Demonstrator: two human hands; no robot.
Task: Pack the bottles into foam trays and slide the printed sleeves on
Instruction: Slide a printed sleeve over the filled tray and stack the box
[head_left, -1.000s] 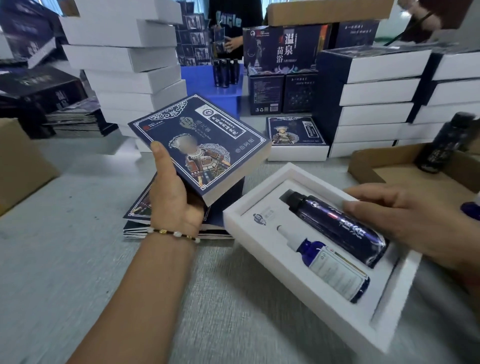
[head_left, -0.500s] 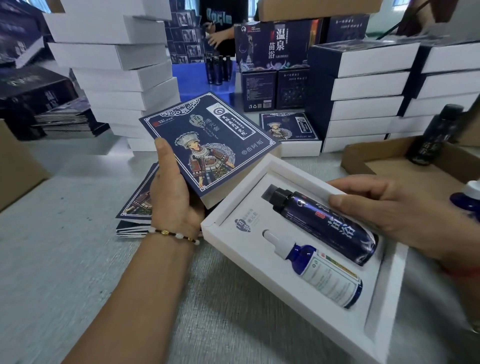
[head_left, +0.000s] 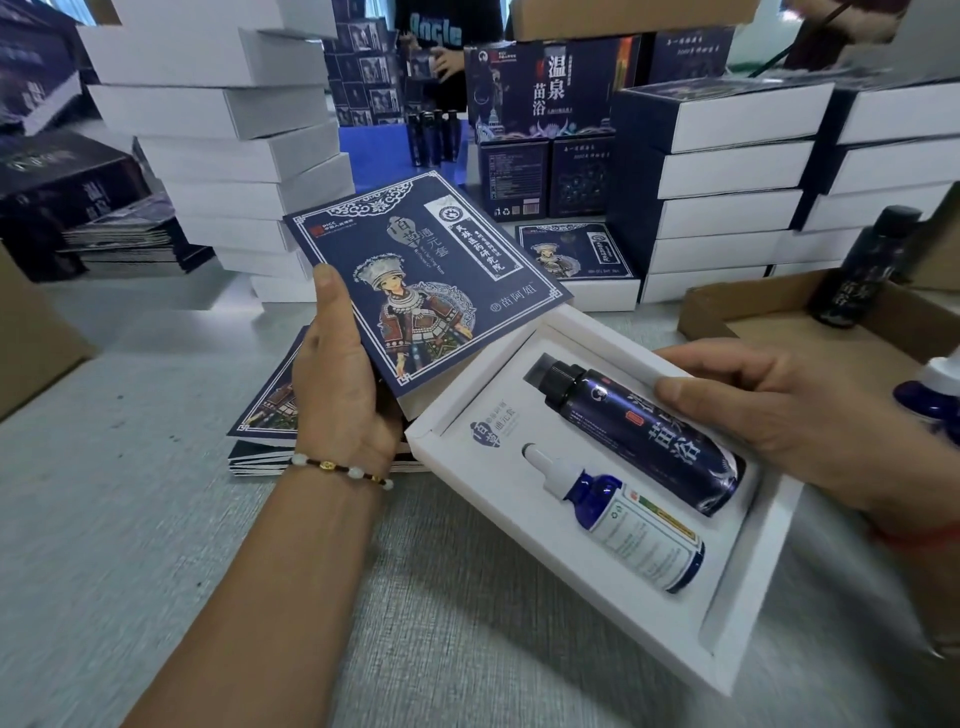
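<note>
Over the last second the left hand (head_left: 343, 384), gripping the printed sleeve (head_left: 426, 280), has brought its mouth to the foam tray (head_left: 582, 587) — right hand (head_left: 779, 410) steadying the tray by the dark spray bottle (head_left: 644, 436), dropper bottle (head_left: 623, 514) seated — sleeving appears imminent.

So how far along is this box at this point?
Done: the dark bottle and dropper bottle lie in the foam tray. In hand: left hand holds the printed sleeve at the tray's far end; right hand grips the tray. Left: sliding the sleeve on.
</note>
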